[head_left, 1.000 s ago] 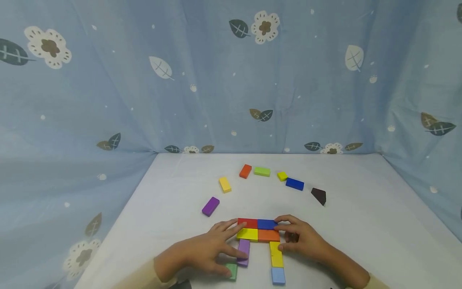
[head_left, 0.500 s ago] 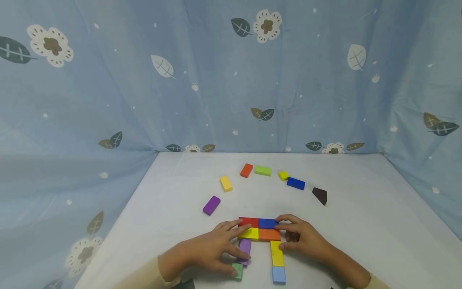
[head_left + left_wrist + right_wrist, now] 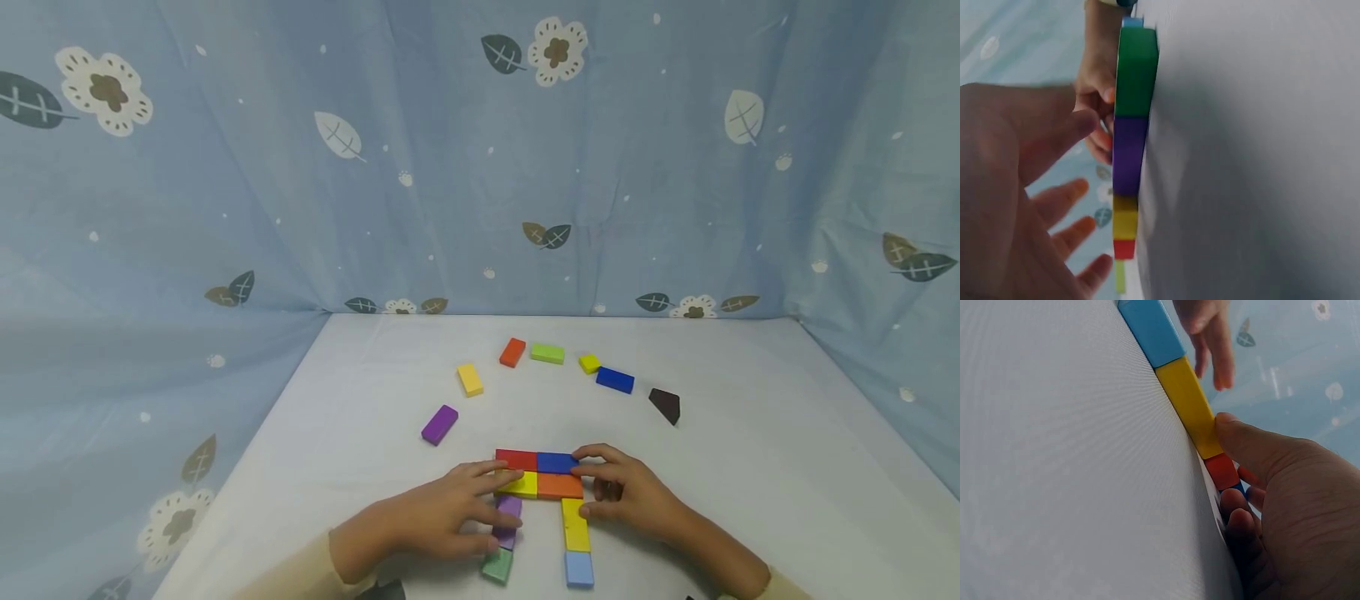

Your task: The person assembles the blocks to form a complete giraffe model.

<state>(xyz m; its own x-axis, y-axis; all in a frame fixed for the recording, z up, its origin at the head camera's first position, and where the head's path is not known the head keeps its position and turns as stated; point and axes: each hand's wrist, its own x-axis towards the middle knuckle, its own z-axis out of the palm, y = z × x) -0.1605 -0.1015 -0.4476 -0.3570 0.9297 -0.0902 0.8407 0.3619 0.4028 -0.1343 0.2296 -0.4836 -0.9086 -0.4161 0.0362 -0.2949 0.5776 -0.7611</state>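
Wooden blocks lie flat in a joined shape before me. On top sit a red block (image 3: 521, 458) and a blue block (image 3: 557, 462), above a yellow block (image 3: 528, 486) and an orange block (image 3: 559, 486). A light purple block (image 3: 506, 537) and a green block (image 3: 1137, 72) form the left leg; a long yellow block (image 3: 1188, 406) and a light blue block (image 3: 579, 570) form the right. My left hand (image 3: 442, 517) spreads over the left side, its thumb by the green block. With its thumb touching the long yellow block, my right hand (image 3: 637, 500) rests along the right edge.
Loose blocks curve behind the shape: dark purple (image 3: 439, 425), pale yellow (image 3: 470, 380), orange-red (image 3: 512, 352), lime green (image 3: 547, 353), small yellow (image 3: 589, 363), dark blue (image 3: 615, 380) and a dark brown angular piece (image 3: 665, 406). A patterned blue curtain (image 3: 420, 208) hangs behind the white table (image 3: 750, 450).
The green block has slid right and now sits against the lower end of the light purple block. My left hand has shifted slightly right; my right hand has stayed at the right edge.
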